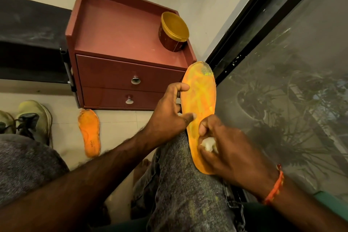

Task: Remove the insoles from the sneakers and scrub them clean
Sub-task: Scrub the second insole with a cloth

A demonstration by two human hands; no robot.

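Note:
An orange insole [200, 100] lies lengthwise on my raised knee, toe end pointing away, with a grey-green patch near its tip. My left hand [169, 113] holds its left edge, thumb on the top face and fingers curled round the rim. My right hand [224, 147] grips a small white wad of cloth [208, 145] and presses it against the insole's heel half. A second orange insole [90, 133] lies flat on the tiled floor. Two pale green sneakers [32, 118] stand at the far left on the floor.
A dark red two-drawer cabinet [120, 73] stands against the wall ahead, with a brown tub with a yellow lid [174, 33] on top. A black-framed glass pane [282, 81] runs along the right. A dark bench edge [28, 43] is at the left.

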